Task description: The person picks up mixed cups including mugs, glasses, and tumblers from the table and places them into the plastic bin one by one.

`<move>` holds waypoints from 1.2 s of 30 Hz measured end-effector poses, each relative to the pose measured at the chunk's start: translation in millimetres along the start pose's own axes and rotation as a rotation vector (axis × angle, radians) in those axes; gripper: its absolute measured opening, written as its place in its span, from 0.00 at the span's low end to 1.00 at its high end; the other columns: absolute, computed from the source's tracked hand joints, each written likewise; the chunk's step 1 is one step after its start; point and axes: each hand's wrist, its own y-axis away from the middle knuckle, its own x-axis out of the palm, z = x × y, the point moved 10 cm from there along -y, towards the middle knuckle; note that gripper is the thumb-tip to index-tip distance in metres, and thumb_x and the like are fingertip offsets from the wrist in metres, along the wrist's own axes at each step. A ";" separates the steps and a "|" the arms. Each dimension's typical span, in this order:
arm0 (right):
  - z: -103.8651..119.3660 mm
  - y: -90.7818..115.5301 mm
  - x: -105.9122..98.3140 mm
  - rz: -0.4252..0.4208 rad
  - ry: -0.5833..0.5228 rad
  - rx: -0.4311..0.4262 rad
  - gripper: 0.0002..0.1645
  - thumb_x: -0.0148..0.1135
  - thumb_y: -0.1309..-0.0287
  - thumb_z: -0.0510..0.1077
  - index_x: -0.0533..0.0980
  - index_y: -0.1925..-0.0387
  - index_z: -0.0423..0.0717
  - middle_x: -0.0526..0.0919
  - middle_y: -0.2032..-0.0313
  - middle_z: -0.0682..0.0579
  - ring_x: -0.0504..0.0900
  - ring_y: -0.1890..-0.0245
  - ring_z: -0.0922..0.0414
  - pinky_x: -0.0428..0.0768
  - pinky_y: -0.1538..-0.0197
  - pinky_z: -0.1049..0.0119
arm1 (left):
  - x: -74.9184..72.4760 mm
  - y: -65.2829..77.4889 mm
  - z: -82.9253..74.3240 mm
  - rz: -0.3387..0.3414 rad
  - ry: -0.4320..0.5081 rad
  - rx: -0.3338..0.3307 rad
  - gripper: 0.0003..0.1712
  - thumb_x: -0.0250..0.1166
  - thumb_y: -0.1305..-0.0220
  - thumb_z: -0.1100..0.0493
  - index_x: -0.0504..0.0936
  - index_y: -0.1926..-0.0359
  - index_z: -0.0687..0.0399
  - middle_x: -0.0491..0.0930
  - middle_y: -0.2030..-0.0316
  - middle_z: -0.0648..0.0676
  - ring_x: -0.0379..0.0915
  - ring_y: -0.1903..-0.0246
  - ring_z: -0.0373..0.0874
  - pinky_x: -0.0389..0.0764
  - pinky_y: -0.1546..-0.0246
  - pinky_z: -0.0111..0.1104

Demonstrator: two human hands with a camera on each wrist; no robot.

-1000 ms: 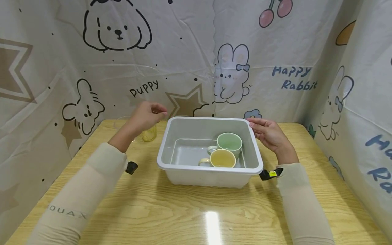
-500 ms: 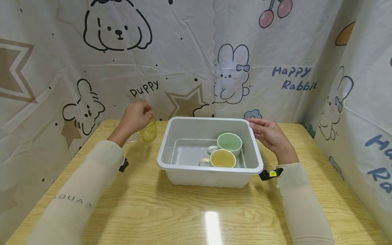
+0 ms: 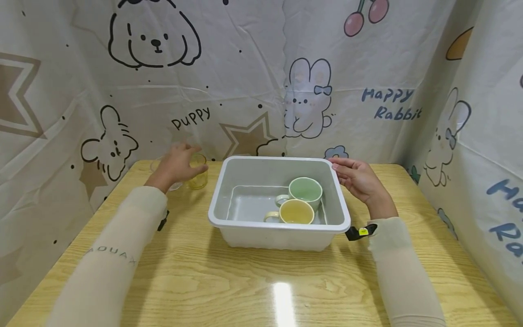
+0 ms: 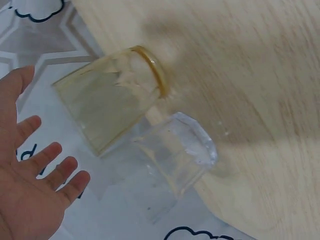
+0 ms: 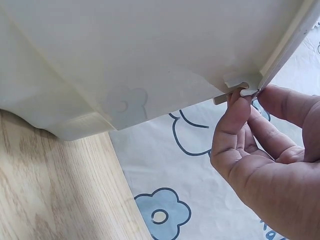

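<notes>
Fingers spread, my left hand [image 3: 175, 165] is beside a transparent yellow glass [image 3: 198, 182] at the back left of the table. In the left wrist view that hand [image 4: 35, 185] stays apart from the yellow glass [image 4: 102, 102], and a clear glass [image 4: 185, 145] stands close by. My right hand [image 3: 360, 184] pinches the far right corner of a light grey plastic basin [image 3: 278, 226]; the right wrist view shows thumb and fingers on its rim. Inside, on the right, sit a green mug [image 3: 312, 188] and a yellow mug [image 3: 297, 212], handles pointing left.
A wood-grain table [image 3: 229, 290] carries everything. Behind it and along both sides hangs a pale curtain [image 3: 245, 68] with cartoon prints, close to the glasses at the table's back edge.
My left hand has moved left and down from near the basin's far left corner to the yellow glass, its fingers spreading. The right hand keeps its pinch on the basin's rim.
</notes>
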 end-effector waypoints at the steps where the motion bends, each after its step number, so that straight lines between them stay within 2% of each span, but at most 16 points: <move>1: 0.2 0.2 -0.2 -0.002 -0.001 0.000 0.13 0.67 0.33 0.40 0.83 0.48 0.43 0.85 0.53 0.54 0.85 0.57 0.58 0.84 0.54 0.70 | 2.6 -0.8 0.8 0.007 -0.006 0.001 0.44 0.61 0.30 0.36 0.64 0.24 0.57 0.61 0.30 0.72 0.55 0.33 0.71 0.63 0.37 0.68; 8: -0.4 0.0 -1.0 -0.004 -0.014 0.002 0.13 0.67 0.33 0.39 0.83 0.48 0.42 0.85 0.53 0.53 0.85 0.58 0.59 0.85 0.54 0.70 | 18.5 -5.2 4.2 0.053 -0.047 -0.009 0.44 0.59 0.29 0.35 0.60 0.21 0.51 0.58 0.28 0.73 0.53 0.33 0.74 0.60 0.36 0.69; 16: -0.1 0.4 -3.2 -0.013 0.007 0.017 0.20 0.67 0.33 0.41 0.79 0.42 0.39 0.84 0.51 0.53 0.85 0.56 0.59 0.84 0.52 0.70 | 21.9 -4.6 -2.1 0.088 -0.042 -0.032 0.44 0.57 0.27 0.38 0.57 0.20 0.53 0.54 0.27 0.74 0.49 0.31 0.78 0.49 0.31 0.69; 21: -0.3 0.3 -3.2 -0.015 0.009 0.015 0.20 0.68 0.33 0.41 0.79 0.42 0.38 0.84 0.51 0.53 0.85 0.57 0.58 0.84 0.52 0.70 | 26.7 -5.5 1.0 0.110 -0.035 -0.050 0.41 0.56 0.26 0.41 0.57 0.20 0.54 0.52 0.25 0.74 0.43 0.29 0.79 0.44 0.30 0.69; 27: -0.2 -0.1 -3.0 -0.013 0.008 0.007 0.18 0.67 0.32 0.41 0.80 0.43 0.39 0.85 0.52 0.53 0.85 0.57 0.58 0.84 0.53 0.69 | 32.8 -8.1 6.6 0.122 -0.022 -0.071 0.39 0.54 0.30 0.48 0.58 0.21 0.52 0.50 0.25 0.74 0.43 0.29 0.77 0.45 0.31 0.68; 32: -0.6 -0.1 -2.1 -0.009 -0.008 0.006 0.15 0.66 0.32 0.40 0.82 0.46 0.42 0.85 0.52 0.53 0.85 0.57 0.58 0.85 0.53 0.69 | 35.1 -8.6 8.1 0.133 -0.003 -0.076 0.39 0.53 0.30 0.49 0.58 0.21 0.51 0.49 0.25 0.75 0.44 0.32 0.75 0.47 0.34 0.68; 36: -0.8 -0.1 -1.7 -0.006 -0.008 0.007 0.14 0.66 0.32 0.40 0.82 0.47 0.42 0.85 0.52 0.53 0.85 0.57 0.58 0.85 0.53 0.69 | 35.3 -9.4 8.8 0.138 0.014 -0.074 0.41 0.56 0.32 0.49 0.59 0.21 0.50 0.53 0.28 0.75 0.48 0.37 0.72 0.50 0.38 0.67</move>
